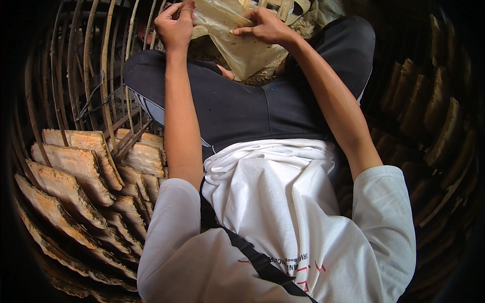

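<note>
A thin, yellowish, see-through plastic sheet (pixel 222 25) stretches between my hands at the top of the view, above my crossed legs. My left hand (pixel 175 25) is closed on its left edge, with thumb and fingers pinched together. On the other side my right hand (pixel 265 26) grips the sheet between thumb and fingers. The lower part of the plastic hangs down in a point between my legs. Whether it is a bag or a flat sheet I cannot tell. Its upper end runs out of the picture.
Rows of tilted, rough-edged flat slabs (pixel 76 164) lie at the left, below a rack of thin upright slats (pixel 107 65). More slabs (pixel 437 121) stand in shadow at the right. Beyond my right hand are light wooden strips (pixel 284 9) and more crumpled plastic (pixel 316 22).
</note>
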Available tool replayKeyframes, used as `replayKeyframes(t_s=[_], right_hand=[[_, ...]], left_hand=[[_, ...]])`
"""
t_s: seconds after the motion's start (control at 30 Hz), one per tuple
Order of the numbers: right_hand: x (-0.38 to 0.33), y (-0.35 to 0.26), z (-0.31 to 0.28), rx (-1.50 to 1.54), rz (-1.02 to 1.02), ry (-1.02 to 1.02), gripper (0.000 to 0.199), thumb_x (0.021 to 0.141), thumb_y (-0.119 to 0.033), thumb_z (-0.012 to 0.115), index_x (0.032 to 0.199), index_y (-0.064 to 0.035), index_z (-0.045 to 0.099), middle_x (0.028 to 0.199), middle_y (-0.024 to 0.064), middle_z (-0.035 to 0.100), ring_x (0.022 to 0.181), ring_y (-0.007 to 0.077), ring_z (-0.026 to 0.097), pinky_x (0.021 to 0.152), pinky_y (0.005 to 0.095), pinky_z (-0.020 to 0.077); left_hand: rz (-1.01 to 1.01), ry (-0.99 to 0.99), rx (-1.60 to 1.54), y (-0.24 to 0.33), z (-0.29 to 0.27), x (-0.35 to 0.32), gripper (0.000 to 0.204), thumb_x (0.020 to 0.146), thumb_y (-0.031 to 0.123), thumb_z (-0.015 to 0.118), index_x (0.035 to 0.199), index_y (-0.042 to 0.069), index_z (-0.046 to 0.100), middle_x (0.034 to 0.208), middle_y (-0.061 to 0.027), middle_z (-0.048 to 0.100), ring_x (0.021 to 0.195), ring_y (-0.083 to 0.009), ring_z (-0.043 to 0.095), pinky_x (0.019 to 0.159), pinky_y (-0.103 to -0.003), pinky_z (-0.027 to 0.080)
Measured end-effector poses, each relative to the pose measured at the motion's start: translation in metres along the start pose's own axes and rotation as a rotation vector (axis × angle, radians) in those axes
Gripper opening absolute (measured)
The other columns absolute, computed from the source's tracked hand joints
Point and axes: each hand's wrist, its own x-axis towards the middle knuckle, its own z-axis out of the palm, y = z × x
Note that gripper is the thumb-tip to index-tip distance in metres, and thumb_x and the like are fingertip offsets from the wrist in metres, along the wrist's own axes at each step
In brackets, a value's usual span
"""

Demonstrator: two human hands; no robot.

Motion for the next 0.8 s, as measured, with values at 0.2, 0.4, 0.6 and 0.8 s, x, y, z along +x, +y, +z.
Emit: replayKeyframes(t_s=[0.2,0.4,0.6,0.8], right_hand=[[-0.006,-0.013,0.001,-0.063,0.035,0.06,0.045,0.082,-0.027,0.085,0.11,0.0042,0.069,0.088,0.0075,0.073,0.078,0.012,0.065,0.071,0.0295,0.0522],[-0.009,-0.009,0.0,-0.012,-0.006,0.082,0.048,0.08,-0.025,0.086,0.114,0.0037,0.067,0.095,0.0109,0.074,0.082,0.0145,0.068,0.073,0.0304,0.054],[-0.009,0.02,0.014,0.123,0.086,0.07,0.042,0.077,-0.017,0.087,0.109,0.002,0.069,0.085,0.0086,0.072,0.074,0.0142,0.065,0.067,0.0323,0.0523],[-0.01,0.049,0.024,0.002,0.081,0.268,0.04,0.069,-0.017,0.088,0.103,-0.0028,0.074,0.09,0.0137,0.075,0.084,0.0234,0.073,0.075,0.0382,0.0557]], left_hand=[[-0.057,0.008,-0.023,0.001,-0.002,-0.002,0.018,0.089,0.016,0.078,0.094,-0.002,0.078,0.077,-0.0007,0.071,0.067,-0.0063,0.062,0.058,-0.023,0.052],[-0.013,-0.028,-0.02,0.004,0.003,0.002,0.02,0.089,0.016,0.078,0.095,-0.003,0.077,0.077,-0.0008,0.07,0.065,-0.0059,0.06,0.055,-0.022,0.05],[-0.11,-0.169,0.02,0.015,0.002,-0.006,0.015,0.091,0.011,0.071,0.09,-0.004,0.075,0.071,-0.0005,0.068,0.062,-0.0062,0.059,0.056,-0.023,0.047],[-0.048,-0.328,0.17,0.013,0.009,-0.012,0.022,0.09,0.015,0.074,0.087,-0.007,0.072,0.068,0.0014,0.061,0.063,-0.0068,0.051,0.059,-0.025,0.043]])
